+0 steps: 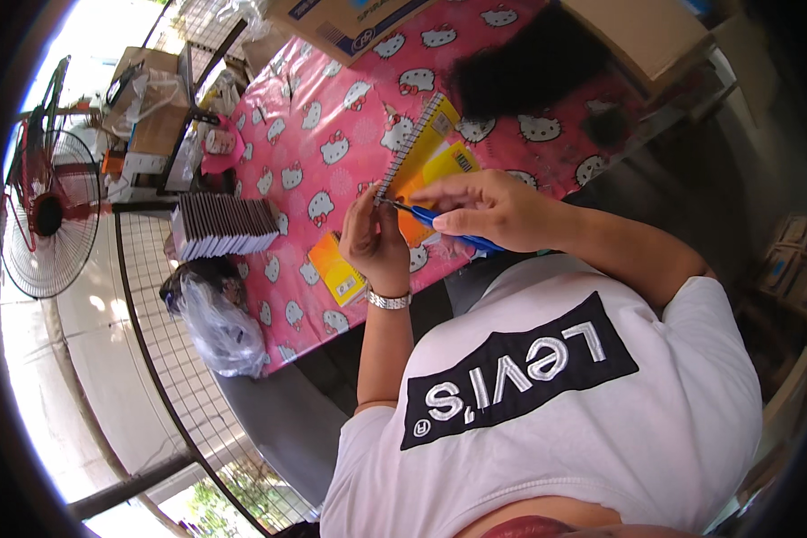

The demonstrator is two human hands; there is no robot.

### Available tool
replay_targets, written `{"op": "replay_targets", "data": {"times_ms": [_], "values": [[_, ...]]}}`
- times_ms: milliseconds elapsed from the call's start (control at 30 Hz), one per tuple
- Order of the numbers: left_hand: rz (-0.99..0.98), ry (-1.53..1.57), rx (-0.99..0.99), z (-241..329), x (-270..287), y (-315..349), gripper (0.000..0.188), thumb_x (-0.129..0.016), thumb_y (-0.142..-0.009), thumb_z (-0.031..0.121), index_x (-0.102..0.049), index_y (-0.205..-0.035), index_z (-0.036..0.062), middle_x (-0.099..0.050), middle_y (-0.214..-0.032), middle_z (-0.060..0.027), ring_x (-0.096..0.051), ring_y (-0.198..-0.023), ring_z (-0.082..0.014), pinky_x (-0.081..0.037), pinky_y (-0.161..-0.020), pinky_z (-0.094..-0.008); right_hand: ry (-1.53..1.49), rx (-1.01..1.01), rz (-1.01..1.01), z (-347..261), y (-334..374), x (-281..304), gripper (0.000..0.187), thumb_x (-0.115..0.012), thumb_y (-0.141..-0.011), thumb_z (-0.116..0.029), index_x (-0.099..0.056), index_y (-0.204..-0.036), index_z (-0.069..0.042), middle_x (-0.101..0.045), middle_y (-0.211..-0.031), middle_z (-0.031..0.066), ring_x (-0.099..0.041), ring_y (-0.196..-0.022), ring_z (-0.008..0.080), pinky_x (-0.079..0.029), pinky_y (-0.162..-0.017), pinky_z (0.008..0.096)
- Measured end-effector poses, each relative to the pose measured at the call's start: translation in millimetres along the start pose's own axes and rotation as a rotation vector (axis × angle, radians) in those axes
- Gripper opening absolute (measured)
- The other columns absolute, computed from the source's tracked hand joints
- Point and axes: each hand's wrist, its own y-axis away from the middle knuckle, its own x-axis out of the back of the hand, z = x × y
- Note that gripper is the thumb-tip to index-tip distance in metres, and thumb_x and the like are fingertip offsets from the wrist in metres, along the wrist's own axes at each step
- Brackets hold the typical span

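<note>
My left hand (374, 235), with a metal watch on its wrist, is closed on the lower end of a yellow-orange spiral notebook (432, 133). In my right hand (508, 212) is a pair of blue-handled pliers (424, 215). Their metal tip touches or nearly touches the end of the wire coil beside my left fingers. More yellow and orange cover (457, 160) shows between my hands; whether it is a separate notebook I cannot tell. To the left of my left wrist lies another yellow-orange notebook (335, 271).
A pink cat-patterned cloth covers the table (287, 206). On its left edge stand a stack of dark-edged notebooks (227, 224) and a clear plastic bag (217, 325). Cardboard boxes (641, 36) and a black heap (531, 63) sit at the far side. A fan (49, 215) is at far left.
</note>
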Motion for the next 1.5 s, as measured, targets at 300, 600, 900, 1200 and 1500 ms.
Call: {"op": "replay_targets", "data": {"times_ms": [300, 600, 900, 1200, 1500], "values": [[0.547, 0.266, 0.586, -47.5, 122.5, 44.4, 0.025, -0.058, -0.097, 0.004, -0.056, -0.121, -0.0024, -0.066, -0.104, -0.0095, -0.066, -0.078, -0.0153, -0.061, -0.059, -0.0275, 1.084, 0.169, 0.637, 113.5, 51.8, 142.3, 0.047, -0.072, -0.08, -0.02, -0.062, -0.122, -0.003, -0.058, -0.118, 0.0171, -0.059, -0.109, 0.0335, -0.047, -0.096, 0.041], [0.473, -0.373, 0.579, -107.4, 145.5, 105.3, 0.022, -0.066, -0.09, 0.004, -0.066, -0.11, -0.0049, -0.069, -0.102, -0.0103, -0.063, -0.088, -0.0168, -0.051, -0.079, -0.0299, 1.589, 0.228, 1.025, 94.6, -81.4, 232.7, 0.034, -0.067, -0.089, -0.029, -0.064, -0.113, -0.005, -0.06, -0.112, 0.0158, -0.059, -0.108, 0.0355, -0.051, -0.091, 0.0437], [0.294, -0.762, 0.415, -82.2, 129.0, 73.7, 0.025, -0.069, -0.087, 0.01, -0.068, -0.11, -0.0009, -0.069, -0.108, -0.0139, -0.063, -0.099, -0.0223, -0.05, -0.086, -0.0357, 1.5, -0.152, 1.06, 114.6, -131.5, 249.1, 0.028, -0.071, -0.085, -0.023, -0.062, -0.106, -0.006, -0.064, -0.105, 0.0178, -0.064, -0.098, 0.0387, -0.054, -0.083, 0.0484], [-0.79, -0.692, -0.372, 43.0, -18.9, -41.8, 0.061, -0.089, -0.062, 0.027, -0.058, -0.109, 0.0045, -0.051, -0.136, -0.0192, -0.053, -0.12, -0.0384, -0.044, -0.099, -0.0498, 1.297, 0.204, 1.015, 47.3, -98.7, 241.7, 0.04, -0.074, -0.08, -0.018, -0.068, -0.117, -0.005, -0.068, -0.103, 0.0175, -0.067, -0.098, 0.0339, -0.055, -0.085, 0.043], [-0.961, -0.303, -0.024, 26.8, -14.3, -64.7, 0.044, -0.084, -0.065, 0.015, -0.06, -0.099, 0.0018, -0.06, -0.121, -0.0159, -0.067, -0.093, -0.0308, -0.055, -0.081, -0.038, 0.853, 0.389, 0.806, 5.7, -0.6, 169.0, 0.035, -0.07, -0.083, -0.009, -0.068, -0.117, -0.002, -0.068, -0.098, 0.0095, -0.067, -0.076, 0.0188, -0.055, -0.071, 0.0309]]}}
